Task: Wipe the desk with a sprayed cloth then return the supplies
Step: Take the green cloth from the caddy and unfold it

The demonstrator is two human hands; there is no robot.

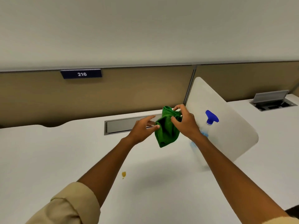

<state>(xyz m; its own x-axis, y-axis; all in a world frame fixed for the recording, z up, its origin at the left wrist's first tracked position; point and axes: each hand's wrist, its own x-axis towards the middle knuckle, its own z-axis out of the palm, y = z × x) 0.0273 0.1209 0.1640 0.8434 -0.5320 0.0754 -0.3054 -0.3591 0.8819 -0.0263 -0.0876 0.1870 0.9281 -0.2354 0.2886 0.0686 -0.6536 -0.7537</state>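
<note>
Both hands share the grip on a green cloth, which hangs bunched in the air above the white bench. On the right hand the grip is closed, with thumb and fingers pinching the cloth's upper folds, while on the left hand it is looser, the thumb pressed on the cloth's left edge and the fingers stretched out behind it. Just right of the grip, partly hidden by the right forearm, stands a clear spray bottle with a blue trigger head, close against a white rounded divider panel. Behind the grip a grey cable tray lid is set into the bench. Nearer the person and left of the grip, a small yellow-brown stain marks the surface. Far behind, to the left, a dark plate reading 216 sits on the tan partition.
</note>
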